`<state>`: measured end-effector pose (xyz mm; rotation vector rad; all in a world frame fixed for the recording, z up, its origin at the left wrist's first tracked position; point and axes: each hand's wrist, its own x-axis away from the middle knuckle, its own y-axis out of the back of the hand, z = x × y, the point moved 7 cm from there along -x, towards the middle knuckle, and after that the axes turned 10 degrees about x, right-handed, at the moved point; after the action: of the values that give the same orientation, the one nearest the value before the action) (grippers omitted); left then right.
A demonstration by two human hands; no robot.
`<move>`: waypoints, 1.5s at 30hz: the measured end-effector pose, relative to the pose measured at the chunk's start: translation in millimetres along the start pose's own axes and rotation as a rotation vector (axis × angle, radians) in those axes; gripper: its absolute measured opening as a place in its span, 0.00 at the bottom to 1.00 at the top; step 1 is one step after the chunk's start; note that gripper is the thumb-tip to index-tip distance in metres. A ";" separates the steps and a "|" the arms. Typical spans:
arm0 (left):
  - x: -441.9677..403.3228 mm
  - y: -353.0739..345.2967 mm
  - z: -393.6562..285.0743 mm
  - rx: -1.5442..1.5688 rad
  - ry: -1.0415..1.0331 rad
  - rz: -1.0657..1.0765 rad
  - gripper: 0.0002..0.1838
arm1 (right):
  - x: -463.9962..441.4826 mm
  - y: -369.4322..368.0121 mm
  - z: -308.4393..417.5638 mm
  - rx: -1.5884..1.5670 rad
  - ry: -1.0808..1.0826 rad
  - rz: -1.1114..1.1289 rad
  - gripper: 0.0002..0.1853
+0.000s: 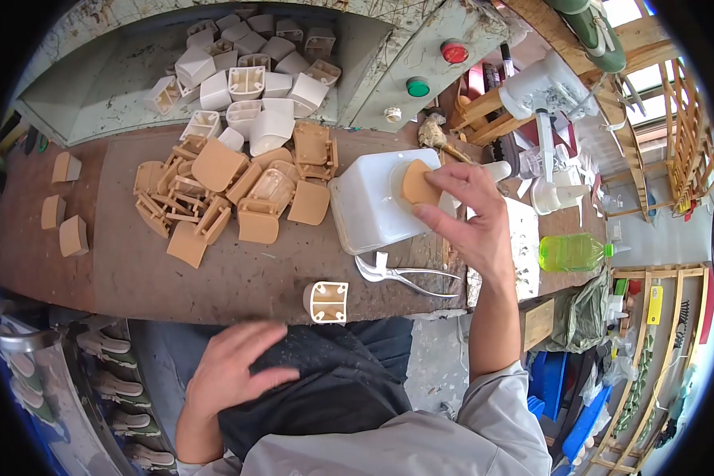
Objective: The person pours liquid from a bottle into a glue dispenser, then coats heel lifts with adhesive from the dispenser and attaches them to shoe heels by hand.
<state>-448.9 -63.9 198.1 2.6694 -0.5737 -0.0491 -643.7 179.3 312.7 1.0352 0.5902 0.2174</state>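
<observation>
My right hand (472, 206) pinches a tan rounded piece (420, 183) between thumb and fingers, at the face of a translucent white plastic container (377, 208). Whether the piece touches the container is unclear. My left hand (244, 363) hovers over my lap, slightly blurred, fingers apart and holding nothing. Near it, at the bench's front edge, a white shoe heel block (328, 302) shows its hollow, ribbed cream side. Metal pincers (404, 274) lie just in front of the container. Left of the container is a pile of tan heel pieces (218, 165), some with pegs.
Many white heel blocks (262, 127) are heaped at the back. Several tan pieces (73, 236) stand at the bench's left. Red (454, 52) and green buttons (418, 86) sit on a machine panel. A bottle of green liquid (571, 253) lies right; shoes (119, 385) fill a rack lower left.
</observation>
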 end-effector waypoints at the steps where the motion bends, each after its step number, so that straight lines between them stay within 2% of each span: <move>1: -9.1 5.9 -3.5 -0.009 -0.046 -0.116 0.42 | 0.3 1.8 -0.5 -0.073 -0.014 -0.020 0.21; 3: -31.3 8.9 -10.2 -0.036 -0.106 -0.278 0.42 | 2.7 3.5 -1.2 -0.345 -0.054 0.007 0.22; 6: -60.4 -14.1 1.6 0.020 -0.110 -0.249 0.46 | 7.7 13.5 5.9 -0.570 -0.078 0.082 0.24; 9: -67.7 -21.5 8.4 -0.060 -0.150 -0.257 0.44 | 16.0 18.1 19.3 -0.731 -0.059 0.134 0.28; 16: -65.7 -23.2 11.9 -0.071 -0.149 -0.316 0.43 | 40.8 -0.5 47.8 -0.892 0.154 0.275 0.33; 20: -65.5 -22.5 12.8 -0.071 -0.159 -0.318 0.43 | 50.4 -15.1 52.8 -1.068 0.087 0.330 0.33; 26: -66.3 -22.4 12.4 -0.073 -0.166 -0.316 0.43 | 56.5 -27.6 48.5 -1.135 0.016 0.347 0.32; 33: -65.0 -20.4 9.2 -0.060 -0.159 -0.315 0.42 | 60.2 -32.8 46.1 -1.110 -0.029 0.362 0.31; 36: -64.6 -20.9 10.6 -0.040 -0.167 -0.315 0.42 | 59.8 -30.9 50.4 -1.016 0.019 0.350 0.31; 45: -64.3 -17.6 13.6 0.002 -0.189 -0.308 0.42 | 71.7 -55.3 69.7 -0.288 0.293 0.319 0.28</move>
<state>-502.5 -28.6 175.4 2.7482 -0.2123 -0.3907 -551.4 130.9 265.7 0.8175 0.6332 0.7242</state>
